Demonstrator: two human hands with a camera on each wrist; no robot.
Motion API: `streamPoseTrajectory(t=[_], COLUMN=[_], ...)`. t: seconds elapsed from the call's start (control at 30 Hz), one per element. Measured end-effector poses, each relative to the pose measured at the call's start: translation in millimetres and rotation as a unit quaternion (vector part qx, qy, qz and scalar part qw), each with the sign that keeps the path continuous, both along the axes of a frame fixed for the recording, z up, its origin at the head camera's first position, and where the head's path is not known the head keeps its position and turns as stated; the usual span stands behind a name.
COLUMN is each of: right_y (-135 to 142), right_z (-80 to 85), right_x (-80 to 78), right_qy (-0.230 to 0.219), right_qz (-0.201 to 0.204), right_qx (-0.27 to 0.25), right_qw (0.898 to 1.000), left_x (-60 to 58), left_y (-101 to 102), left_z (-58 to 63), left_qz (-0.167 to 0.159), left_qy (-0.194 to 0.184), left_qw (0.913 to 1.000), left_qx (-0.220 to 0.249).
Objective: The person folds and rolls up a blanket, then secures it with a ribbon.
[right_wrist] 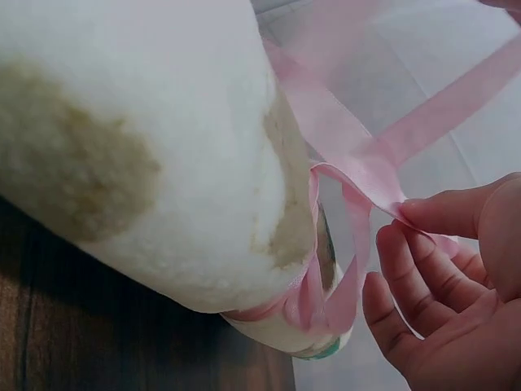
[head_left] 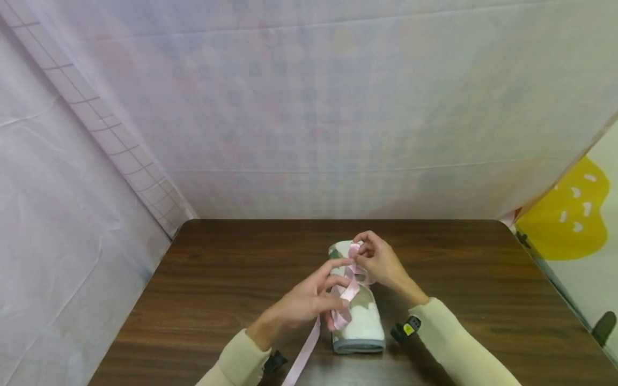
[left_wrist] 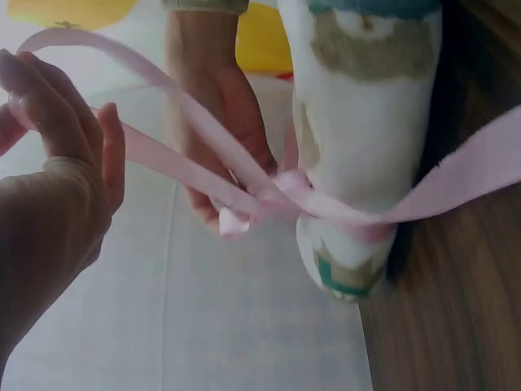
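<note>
A rolled white towel (head_left: 364, 321) with tan and green patches lies lengthwise on the table, grey-blue trim at its near end. Pink satin ribbon (left_wrist: 350, 213) goes round its middle, gathered into loops on top. My right hand (head_left: 383, 265) is at the roll's far right; in the right wrist view its thumb and fingertips pinch the ribbon (right_wrist: 350, 138) beside the gathered part. My left hand (head_left: 306, 300), left of the roll, holds a loop drawn out from the gather; in the left wrist view two strands run to its fingers (left_wrist: 61, 122).
A loose ribbon tail (head_left: 305, 354) trails over the dark wood-grain table (head_left: 217, 279) toward the near edge. Pale cloth (head_left: 314, 107) hangs behind the table and at its left. A yellow patterned shape (head_left: 569, 214) is beyond the right edge.
</note>
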State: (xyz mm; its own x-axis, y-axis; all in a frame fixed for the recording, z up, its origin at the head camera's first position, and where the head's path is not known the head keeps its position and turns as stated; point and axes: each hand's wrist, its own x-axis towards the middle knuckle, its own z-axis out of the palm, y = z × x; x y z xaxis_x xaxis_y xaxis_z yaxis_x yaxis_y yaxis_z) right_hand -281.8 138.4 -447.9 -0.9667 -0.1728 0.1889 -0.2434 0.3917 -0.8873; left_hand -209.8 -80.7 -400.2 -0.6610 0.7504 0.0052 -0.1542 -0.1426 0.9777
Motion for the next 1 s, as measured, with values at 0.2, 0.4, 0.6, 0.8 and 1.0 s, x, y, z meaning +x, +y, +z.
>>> streamPoseTrajectory(t=[0.2,0.4,0.6,0.8,1.0], right_y=[2.1,4.0,4.0,3.3,2.6], right_z=[-2.3,-3.8,-3.4,-1.7,-1.7], right_x=[-3.2,-3.3,-3.3,-0.7,1.5], right_qy=[0.006,-0.002,-0.012,-0.016,-0.018], right_qz=[0.001,0.006,0.009,0.018,0.025], right_qx=[0.008,0.006,-0.001,-0.007,-0.015], right_qw=[1.000,1.000,1.000,1.000,0.999], left_x=[2.9,0.8,0.2,-1.7,-8.8], left_y=[9.0,17.3,18.0,8.1,0.3], left_z=[2.6,-6.0,-22.3,-26.7,-29.6], left_qz=[-0.015,0.021,0.042,0.042,0.047], left_qy=[-0.002,0.011,0.041,0.065,0.063], left_qw=[0.9990,0.9997,0.9941,0.9844,0.9807], left_qx=[0.041,0.007,-0.091,-0.158,-0.179])
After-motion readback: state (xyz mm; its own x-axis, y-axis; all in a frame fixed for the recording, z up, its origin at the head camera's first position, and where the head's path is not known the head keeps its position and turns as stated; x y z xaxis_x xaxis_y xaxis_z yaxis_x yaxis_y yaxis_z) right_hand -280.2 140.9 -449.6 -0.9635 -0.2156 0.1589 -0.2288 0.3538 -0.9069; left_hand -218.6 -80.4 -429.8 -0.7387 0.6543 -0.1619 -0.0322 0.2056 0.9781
